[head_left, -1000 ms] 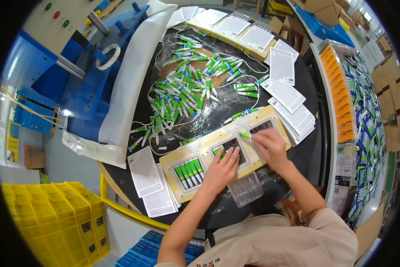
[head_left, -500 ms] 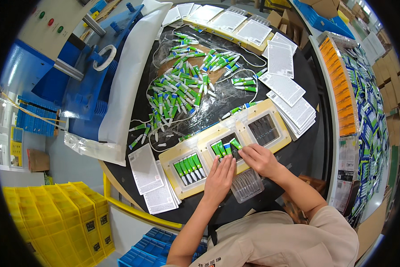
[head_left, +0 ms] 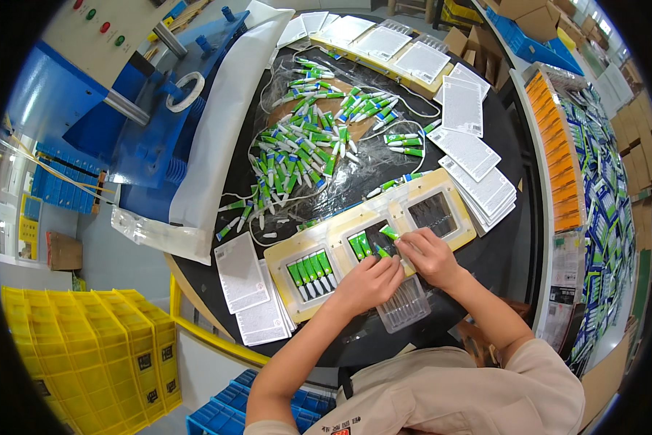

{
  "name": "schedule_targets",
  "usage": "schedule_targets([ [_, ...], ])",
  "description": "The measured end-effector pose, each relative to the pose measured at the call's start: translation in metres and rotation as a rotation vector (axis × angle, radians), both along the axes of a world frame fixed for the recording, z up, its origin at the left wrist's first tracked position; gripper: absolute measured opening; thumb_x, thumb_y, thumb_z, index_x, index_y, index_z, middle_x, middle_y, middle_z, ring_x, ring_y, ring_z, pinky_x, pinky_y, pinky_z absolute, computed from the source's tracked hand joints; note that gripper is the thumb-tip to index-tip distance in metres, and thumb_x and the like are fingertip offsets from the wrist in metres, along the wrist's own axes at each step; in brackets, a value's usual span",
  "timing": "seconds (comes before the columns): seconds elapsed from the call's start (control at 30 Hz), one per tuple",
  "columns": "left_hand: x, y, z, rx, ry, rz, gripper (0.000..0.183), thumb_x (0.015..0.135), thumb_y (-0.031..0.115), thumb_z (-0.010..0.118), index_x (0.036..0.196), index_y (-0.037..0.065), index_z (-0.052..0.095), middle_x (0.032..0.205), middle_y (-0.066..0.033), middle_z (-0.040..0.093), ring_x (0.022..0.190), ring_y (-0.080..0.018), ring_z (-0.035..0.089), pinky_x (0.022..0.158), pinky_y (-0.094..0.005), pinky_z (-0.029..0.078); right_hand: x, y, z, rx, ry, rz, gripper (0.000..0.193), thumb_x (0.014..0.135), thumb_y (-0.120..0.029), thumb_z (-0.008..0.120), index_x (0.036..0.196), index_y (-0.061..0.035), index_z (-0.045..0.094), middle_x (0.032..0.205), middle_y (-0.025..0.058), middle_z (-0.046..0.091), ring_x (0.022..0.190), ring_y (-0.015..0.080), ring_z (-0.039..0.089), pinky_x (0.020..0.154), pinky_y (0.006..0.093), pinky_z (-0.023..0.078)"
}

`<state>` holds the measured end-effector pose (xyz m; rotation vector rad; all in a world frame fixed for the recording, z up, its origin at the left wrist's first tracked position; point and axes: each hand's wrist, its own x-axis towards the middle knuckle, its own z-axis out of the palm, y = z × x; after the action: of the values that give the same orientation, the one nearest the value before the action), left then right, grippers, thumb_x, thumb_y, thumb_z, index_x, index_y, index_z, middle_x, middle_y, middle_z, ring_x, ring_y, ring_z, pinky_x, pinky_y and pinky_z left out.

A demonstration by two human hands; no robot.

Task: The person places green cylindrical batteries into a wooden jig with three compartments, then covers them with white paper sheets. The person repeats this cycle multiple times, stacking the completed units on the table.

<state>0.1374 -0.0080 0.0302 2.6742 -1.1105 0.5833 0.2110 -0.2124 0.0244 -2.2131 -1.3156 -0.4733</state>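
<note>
A long yellow frame point(head_left: 277, 255) with three windows lies in front of me. Its left window holds a row of green-and-white tubes point(head_left: 312, 270). In the middle window, green tubes point(head_left: 359, 245) lie at the left side, partly behind my fingers. My left hand point(head_left: 373, 281) is closed over that window, pinching a small green tube point(head_left: 382, 251). Beside it, my right hand point(head_left: 430, 259) is closed on another green tube point(head_left: 389, 232), its tail pointing up and left. Clear plastic with dark slots shows in the right window point(head_left: 429, 215).
Loose tubes point(head_left: 297, 148) are heaped beyond the frame. Printed white cards point(head_left: 240, 272) lie left, with more cards point(head_left: 478, 190) right. A clear blister tray point(head_left: 404, 304) sits below my hands. Another loaded yellow frame point(head_left: 355, 43) stands far back. Blue machine point(head_left: 141, 138) at left.
My left hand has gone from fingers laid over the middle window to a pinch on a tube there. My right hand stays close by with its tube. The view has shifted slightly.
</note>
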Motion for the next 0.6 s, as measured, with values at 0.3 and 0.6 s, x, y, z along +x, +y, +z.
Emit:
schedule_targets([
  [0.3,-0.029,-0.019,-0.014,-0.435,-0.011,0.333,0.036,0.084,0.003,0.068,0.120,-0.005,0.069,0.117,-0.0176,0.068,0.094,-0.0277,0.071,0.077,-0.0344,0.059,-0.008,0.016,-0.010,-0.058,0.139,0.072,0.026,0.074,-0.006,0.071,0.097,0.0050,0.069,0.107,0.0153,0.065,0.103,0.0290,0.063,0.087,0.0374,0.055],
  [0.6,-0.011,-0.040,-0.041,-0.451,0.013,0.584,0.033,0.083,0.005,0.072,0.115,-0.003,0.070,0.109,-0.0128,0.068,0.089,-0.0284,0.067,0.077,-0.0394,0.055,-0.013,0.009,0.007,0.036,0.223,-0.036,0.023,0.078,-0.005,0.071,0.101,0.0008,0.069,0.104,0.0109,0.068,0.096,0.0292,0.064,0.084,0.0398,0.052],
])
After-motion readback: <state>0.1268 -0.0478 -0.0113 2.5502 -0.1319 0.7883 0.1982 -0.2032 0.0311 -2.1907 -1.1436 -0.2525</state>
